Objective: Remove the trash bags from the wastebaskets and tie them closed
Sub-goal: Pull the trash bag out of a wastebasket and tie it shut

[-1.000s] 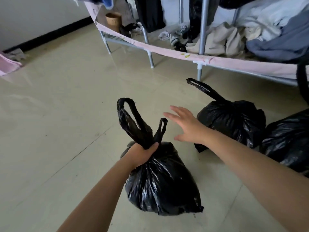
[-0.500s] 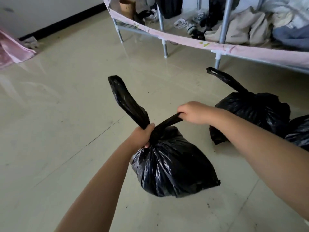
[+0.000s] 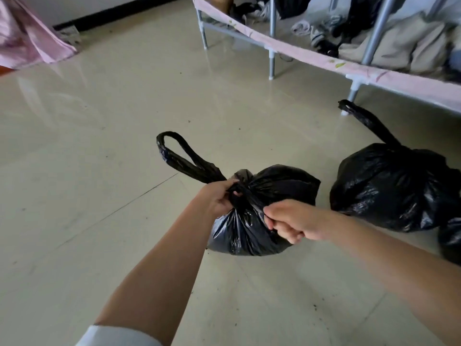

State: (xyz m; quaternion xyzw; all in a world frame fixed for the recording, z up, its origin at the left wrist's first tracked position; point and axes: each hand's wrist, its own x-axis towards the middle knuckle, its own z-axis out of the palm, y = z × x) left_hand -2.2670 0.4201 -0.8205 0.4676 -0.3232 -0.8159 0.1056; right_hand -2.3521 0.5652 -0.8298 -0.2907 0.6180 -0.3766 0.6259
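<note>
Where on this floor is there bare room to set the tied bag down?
Widest free patch: the floor left of the held trash bag, out toward the pink cloth. Also bare: the strip between that bag and the rack. Crowded: the right, where a second bag and a third sit close together.

Soft daylight fills the room, bright and even. The glossy pale tiled floor [image 3: 124,136] carries broad whitish glare at far left and under the far metal-legged rack [image 3: 272,58], as if light enters from the far side. Shadows are faint; a weak one lies beneath the near crinkled black plastic trash bag [image 3: 249,233], whose folds catch small highlights. The wide lens bows the rack's rail and stretches the forearms at the near edge. Far clothing looks slightly soft, and the near corners smear.
</note>
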